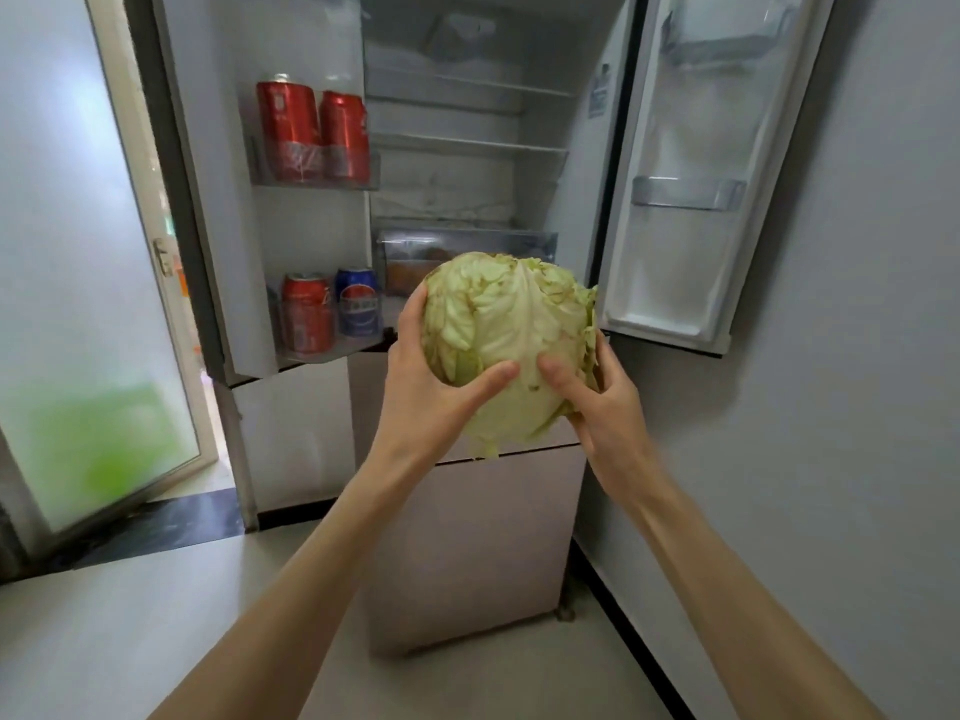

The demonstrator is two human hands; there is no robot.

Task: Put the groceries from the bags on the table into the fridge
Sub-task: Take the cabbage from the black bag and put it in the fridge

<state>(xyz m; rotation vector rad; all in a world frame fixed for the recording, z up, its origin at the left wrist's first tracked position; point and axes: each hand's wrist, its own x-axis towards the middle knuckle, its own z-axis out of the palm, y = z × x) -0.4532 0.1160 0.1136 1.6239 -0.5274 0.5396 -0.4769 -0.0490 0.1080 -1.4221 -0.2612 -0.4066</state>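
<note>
In the centre of the frame, a pale green cabbage [506, 350] is held in the air in front of the open fridge [467, 163]. The left hand [431, 376] grips its left side and the right hand [592, 402] its right side, the fingers [413, 309] of both curled around it and the thumbs pressed on the front. At the left of the frame, the open door's shelves carry two red cans [311, 129] above, and a red can [307, 314] beside a blue can [358, 301] below.

A home kitchen corner: an open fridge [467, 148] with soda cans [311, 132] in its door racks, plain walls, a glass door [93, 304] beside it.
</note>
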